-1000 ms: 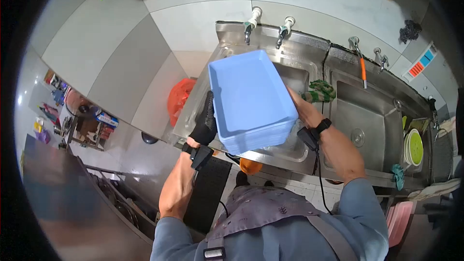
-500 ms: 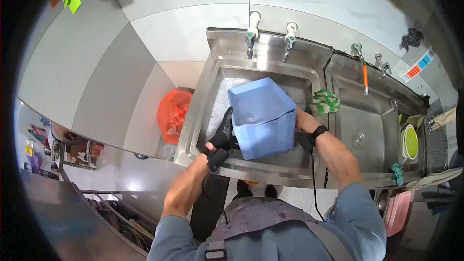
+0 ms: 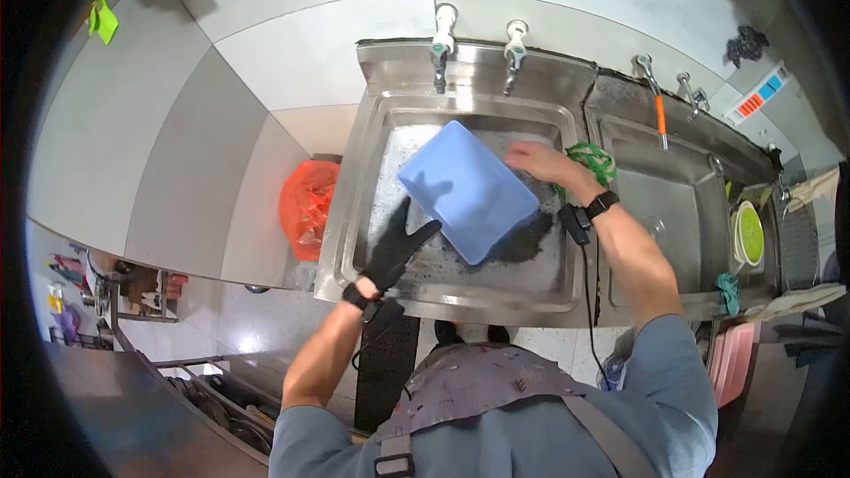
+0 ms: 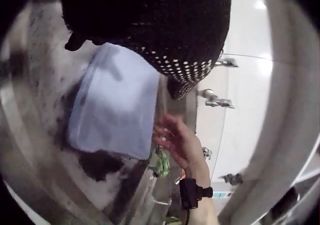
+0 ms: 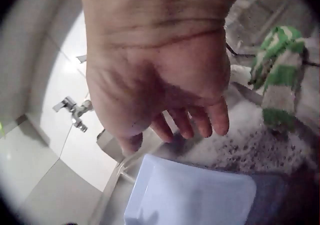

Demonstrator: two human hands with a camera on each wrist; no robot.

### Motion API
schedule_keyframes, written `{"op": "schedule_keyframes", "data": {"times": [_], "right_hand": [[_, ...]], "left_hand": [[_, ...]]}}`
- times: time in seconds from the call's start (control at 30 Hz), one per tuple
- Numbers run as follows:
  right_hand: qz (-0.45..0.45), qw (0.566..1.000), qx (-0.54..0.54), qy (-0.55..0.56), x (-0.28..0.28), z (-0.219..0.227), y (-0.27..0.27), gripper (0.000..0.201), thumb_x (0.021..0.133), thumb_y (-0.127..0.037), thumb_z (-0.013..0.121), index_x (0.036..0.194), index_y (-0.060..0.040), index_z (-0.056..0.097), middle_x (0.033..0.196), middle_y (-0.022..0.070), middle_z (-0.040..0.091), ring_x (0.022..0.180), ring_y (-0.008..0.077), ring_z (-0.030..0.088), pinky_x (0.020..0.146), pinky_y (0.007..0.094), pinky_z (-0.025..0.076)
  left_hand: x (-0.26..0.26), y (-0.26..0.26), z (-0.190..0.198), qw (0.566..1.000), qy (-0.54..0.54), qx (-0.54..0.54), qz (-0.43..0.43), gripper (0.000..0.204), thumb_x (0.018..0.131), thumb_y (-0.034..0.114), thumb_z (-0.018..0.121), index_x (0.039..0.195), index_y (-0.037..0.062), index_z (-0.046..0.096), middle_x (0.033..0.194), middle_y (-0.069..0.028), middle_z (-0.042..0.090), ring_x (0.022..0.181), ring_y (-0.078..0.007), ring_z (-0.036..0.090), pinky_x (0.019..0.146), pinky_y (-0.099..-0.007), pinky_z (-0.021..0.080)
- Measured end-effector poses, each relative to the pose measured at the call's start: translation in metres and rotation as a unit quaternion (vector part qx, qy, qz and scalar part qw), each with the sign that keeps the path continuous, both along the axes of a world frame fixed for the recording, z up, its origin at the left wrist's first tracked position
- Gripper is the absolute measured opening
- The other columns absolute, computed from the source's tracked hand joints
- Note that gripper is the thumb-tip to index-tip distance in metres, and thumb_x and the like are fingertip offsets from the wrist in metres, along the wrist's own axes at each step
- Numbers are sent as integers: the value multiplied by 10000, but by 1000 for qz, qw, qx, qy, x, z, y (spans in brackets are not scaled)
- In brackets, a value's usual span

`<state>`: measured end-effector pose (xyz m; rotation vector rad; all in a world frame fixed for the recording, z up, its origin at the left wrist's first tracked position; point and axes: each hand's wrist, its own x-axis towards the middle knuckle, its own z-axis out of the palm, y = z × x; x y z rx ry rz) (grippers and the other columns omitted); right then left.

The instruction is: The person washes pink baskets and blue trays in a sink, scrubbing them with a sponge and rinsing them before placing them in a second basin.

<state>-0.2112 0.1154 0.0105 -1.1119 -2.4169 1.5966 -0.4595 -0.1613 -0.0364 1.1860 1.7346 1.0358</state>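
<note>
Light blue plastic trays (image 3: 467, 193), seen from above as one rectangle, sit in the foamy water of the left steel sink (image 3: 460, 305). In a black glove with light dots, my left hand (image 3: 396, 246) is just off the trays' near left side, thumb spread away from the fingers. My bare right hand (image 3: 542, 162) hovers by their far right edge. Its fingers are loosely bent with nothing in them, and the right wrist view shows its palm above the tray rim (image 5: 195, 167).
A green-and-white striped cloth (image 3: 591, 164) lies on the divider beside the right basin (image 3: 673, 221). Two taps (image 3: 440, 53) rise behind the left sink. An orange-red plastic bag (image 3: 307, 208) stands to its left. A green-and-white round container (image 3: 749, 235) is at far right.
The stack of blue trays has gone down into the foamy water. Both hands have let go of it and moved apart from its sides.
</note>
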Motion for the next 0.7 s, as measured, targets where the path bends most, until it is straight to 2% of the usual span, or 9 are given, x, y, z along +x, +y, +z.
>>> {"op": "schedule_keyframes", "data": {"times": [0.07, 0.1, 0.17, 0.27, 0.3, 0.37, 0.47, 0.6, 0.7], "right_hand": [[47, 974, 205, -80, 13, -4, -6, 607, 938, -440, 603, 1388, -38, 536, 1359, 177, 582, 1236, 279, 565, 1000, 391, 469], [44, 975, 201, -82, 18, -6, -16, 607, 938, -440, 603, 1388, -38, 536, 1359, 177, 582, 1236, 279, 565, 1000, 391, 469], [89, 940, 311, -108, 27, -4, -46, 582, 885, -409, 644, 1344, -59, 567, 1383, 207, 534, 1221, 369, 567, 1031, 428, 458], [109, 916, 377, -81, 29, -8, -101, 541, 855, -404, 685, 1287, -88, 606, 1326, 204, 550, 1209, 396, 557, 1024, 494, 454], [103, 916, 378, -82, 25, -4, -117, 541, 855, -404, 685, 1287, -88, 606, 1326, 204, 550, 1209, 396, 557, 1024, 494, 454], [202, 885, 379, -183, 13, 6, -144, 647, 839, -413, 717, 1359, -72, 537, 1423, 216, 478, 1360, 411, 420, 1100, 536, 380], [215, 870, 413, -163, 1, -24, -159, 698, 828, -430, 729, 1394, -94, 499, 1429, 212, 448, 1364, 432, 392, 1077, 620, 364], [234, 864, 394, -208, -9, -43, -160, 733, 825, -416, 738, 1441, -135, 455, 1425, 194, 446, 1364, 433, 380, 1078, 622, 361], [222, 857, 374, -278, -10, -67, -150, 598, 857, -347, 706, 1395, -160, 525, 1427, 168, 451, 1362, 434, 378, 1075, 615, 368]], "left_hand": [[-1, -8, 26, 989, 145, 25, -5, 882, 903, 455, 713, 1535, 7, 291, 1550, -247, 348, 1448, -335, 340, 1166, -400, 327], [-6, -11, 24, 982, 178, 63, -14, 849, 894, 458, 721, 1512, 14, 346, 1525, -239, 395, 1434, -322, 375, 1166, -415, 329], [-9, -13, 28, 975, 213, 57, -31, 840, 889, 456, 726, 1503, 13, 363, 1518, -238, 405, 1431, -334, 378, 1167, -420, 330], [-14, -15, 20, 959, 266, 70, -65, 822, 864, 436, 733, 1486, 19, 394, 1516, -251, 398, 1412, -385, 388, 1137, -461, 366], [-13, -15, 19, 951, 293, 56, -80, 802, 865, 433, 736, 1479, 30, 413, 1501, -249, 422, 1403, -380, 404, 1143, -454, 363], [-11, -11, 19, 941, 320, 45, -97, 782, 865, 429, 738, 1471, 41, 433, 1486, -247, 446, 1394, -376, 420, 1148, -447, 359], [-7, -7, 18, 924, 354, 47, -138, 741, 863, 426, 727, 1441, 40, 471, 1451, -246, 486, 1367, -385, 448, 1133, -457, 378], [-7, -3, 10, 897, 390, 76, -195, 678, 859, 439, 714, 1385, 50, 535, 1388, -226, 546, 1290, -395, 504, 1089, -474, 416], [-7, -2, 9, 895, 380, 54, -225, 638, 841, 430, 714, 1339, 55, 579, 1316, -204, 604, 1240, -395, 540, 1063, -479, 432]]}}
